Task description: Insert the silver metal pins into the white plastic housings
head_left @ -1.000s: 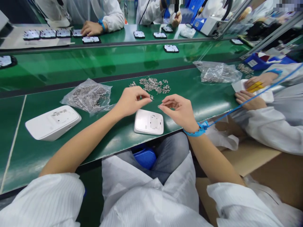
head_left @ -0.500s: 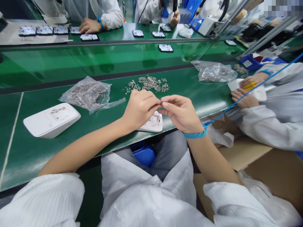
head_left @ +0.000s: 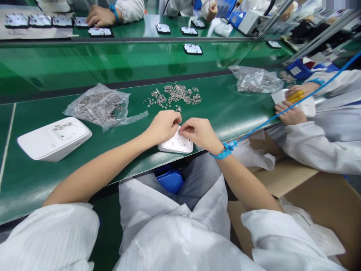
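Observation:
A white plastic housing [head_left: 175, 146] lies at the bench's front edge, under both my hands. My right hand [head_left: 199, 132] is closed in a pinch over its recessed part; whatever the fingertips hold is too small to make out. My left hand [head_left: 164, 127] rests at the housing's upper left with its fingers curled, and its fingertips are partly hidden. Just beyond the hands a loose pile of small metal parts [head_left: 177, 94] is spread on the green bench. A blue wrist strap [head_left: 224, 151] with a cord circles my right wrist.
To the left stand another white housing [head_left: 55, 139] and a clear bag of metal parts [head_left: 98, 105]. A second bag [head_left: 255, 79] lies at the right, near a co-worker's hands [head_left: 293, 109] on a white housing. The blue cord [head_left: 282, 116] crosses the right side. Circuit boards [head_left: 193, 49] sit on the far line.
My hands, which met fingertip to fingertip above the housing, have come apart slightly and lowered. My right hand has moved down onto the housing, which now shows more. The view has shifted a little.

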